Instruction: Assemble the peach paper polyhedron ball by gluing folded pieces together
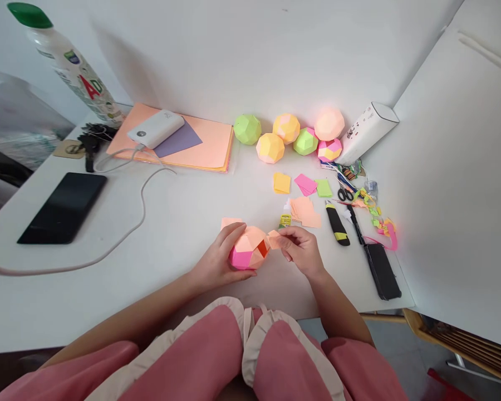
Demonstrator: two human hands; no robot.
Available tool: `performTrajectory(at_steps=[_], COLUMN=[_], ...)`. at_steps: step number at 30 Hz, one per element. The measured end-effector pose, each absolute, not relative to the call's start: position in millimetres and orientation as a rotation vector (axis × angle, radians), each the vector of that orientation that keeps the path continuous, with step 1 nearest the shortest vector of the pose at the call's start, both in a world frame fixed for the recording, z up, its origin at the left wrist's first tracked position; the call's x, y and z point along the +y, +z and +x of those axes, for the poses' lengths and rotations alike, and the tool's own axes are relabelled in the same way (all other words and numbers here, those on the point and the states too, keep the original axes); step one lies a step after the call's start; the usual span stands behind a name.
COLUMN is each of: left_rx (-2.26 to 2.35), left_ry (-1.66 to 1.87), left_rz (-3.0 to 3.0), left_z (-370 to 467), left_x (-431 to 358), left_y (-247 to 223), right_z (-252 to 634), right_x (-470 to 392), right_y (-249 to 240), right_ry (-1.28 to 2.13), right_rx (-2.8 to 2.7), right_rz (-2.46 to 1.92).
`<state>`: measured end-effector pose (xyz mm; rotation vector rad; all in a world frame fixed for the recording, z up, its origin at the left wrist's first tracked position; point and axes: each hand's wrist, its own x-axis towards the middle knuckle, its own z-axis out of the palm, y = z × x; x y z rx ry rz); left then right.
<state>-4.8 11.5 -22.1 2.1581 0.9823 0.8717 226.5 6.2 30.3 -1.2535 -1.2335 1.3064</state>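
My left hand point(219, 259) is wrapped round the left side of a faceted paper ball point(250, 240), peach with a pink face at its lower left. A dark orange gap opens on the ball's right side. Between the thumb and fingers of my right hand point(303, 248) is a small peach paper piece point(274, 239), held up against the ball beside that gap; whether it is joined on, I cannot tell. Just behind the right hand stands a small glue bottle point(285, 216) with a yellow label, next to a pile of peach paper pieces point(305, 212).
Yellow point(281, 182), pink point(305, 184) and green paper squares point(324, 188) lie behind. Finished-looking paper balls point(270, 147) line the wall. A cutter point(337, 223), scissors point(345, 194) and scraps lie right. Left are a phone point(62, 208), a white cable point(144, 206) and a power bank point(156, 128).
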Motion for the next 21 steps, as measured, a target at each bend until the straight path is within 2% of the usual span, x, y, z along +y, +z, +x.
performTrajectory(at_steps=[4, 11, 21], left_rx=[0.993, 1.013, 1.013], left_ry=[0.826, 0.867, 0.869], left_rz=[2.129, 2.129, 2.134], left_z=[-5, -6, -7], left_x=[8, 9, 7], left_y=[-20, -19, -16], right_z=[222, 224, 223], right_x=[1, -2, -2], right_y=[33, 45, 43], right_ry=[1.359, 1.250, 1.354], right_rx=[-1.268, -1.436, -1.448], right_rz=[-1.264, -1.348, -1.369])
